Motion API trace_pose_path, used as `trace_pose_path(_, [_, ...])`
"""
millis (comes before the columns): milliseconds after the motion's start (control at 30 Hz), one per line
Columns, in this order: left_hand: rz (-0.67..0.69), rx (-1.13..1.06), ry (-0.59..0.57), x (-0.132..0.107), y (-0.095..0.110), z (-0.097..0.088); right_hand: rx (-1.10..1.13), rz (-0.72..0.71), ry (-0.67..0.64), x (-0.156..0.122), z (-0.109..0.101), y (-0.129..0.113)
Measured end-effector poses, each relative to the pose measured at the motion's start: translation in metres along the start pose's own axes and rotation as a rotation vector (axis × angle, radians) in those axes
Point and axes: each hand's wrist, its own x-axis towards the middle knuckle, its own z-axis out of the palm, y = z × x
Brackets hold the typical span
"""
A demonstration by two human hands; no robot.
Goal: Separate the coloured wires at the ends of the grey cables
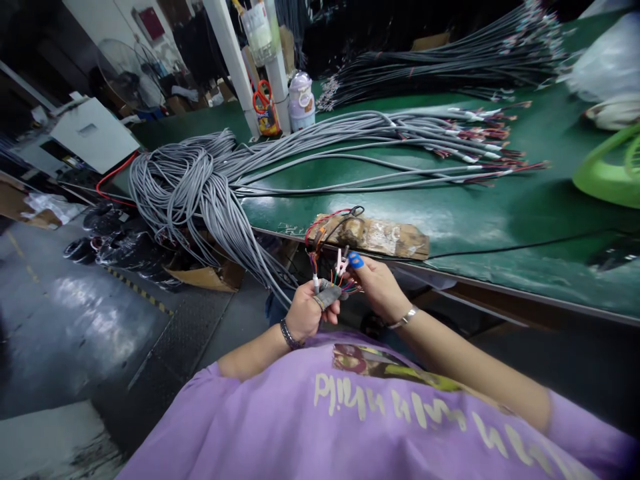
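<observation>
My left hand [306, 312], its thumb in a grey cover, is closed around the end of a grey cable [315, 285]. Thin coloured wires [351, 287] fan out between my two hands. My right hand [383, 290] has blue tape on the thumb, and its fingers are pinched together beside a pale pink clip [342, 263]. What lies between those fingertips is hidden. Just beyond my hands, a worn wooden block [387, 238] lies at the bench edge, with red, black and other coloured wires [313, 250] hanging at its left end.
A large bundle of grey cables [185, 187] drapes over the green bench [480, 227], stripped ends to the right. Behind are black cables [425, 73], a lilac bottle [301, 103] and red-handled scissors [262, 97]. A light green plastic object [605, 170] stands at right.
</observation>
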Motion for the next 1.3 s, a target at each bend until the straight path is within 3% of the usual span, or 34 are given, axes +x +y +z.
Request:
trace_pose_path(67, [0.0, -0.001, 0.0, 0.001, 0.001, 0.001, 0.02, 0.01, 0.003, 0.002, 0.0, 0.0])
trace_pose_path(233, [0.009, -0.015, -0.004, 0.004, -0.002, 0.001, 0.33, 0.27, -0.156, 0.01, 0.003, -0.002])
trace_pose_path(500, [-0.019, 0.016, -0.003, 0.008, -0.01, -0.001, 0.448, 0.298, -0.079, 0.016, 0.004, 0.009])
trace_pose_path(800, [0.004, 0.04, -0.01, -0.004, -0.009, -0.004, 0.472, 0.418, -0.15, 0.006, 0.005, -0.002])
trace_pose_path(967, [0.039, 0.014, 0.045, -0.005, -0.009, -0.004, 0.375, 0.28, -0.143, 0.006, 0.007, -0.002])
trace_pose_path(1133, [0.047, -0.015, 0.084, 0.0, -0.005, 0.0, 0.097, 0.025, -0.046, 0.003, 0.004, 0.004])
trace_pose_path(1200, [0.041, -0.016, 0.086, 0.002, -0.004, 0.001, 0.077, 0.035, -0.071, 0.003, 0.003, 0.005])
trace_pose_path(1300, [0.036, -0.018, 0.089, 0.003, -0.004, 0.004, 0.226, 0.192, -0.139, 0.005, 0.003, 0.005])
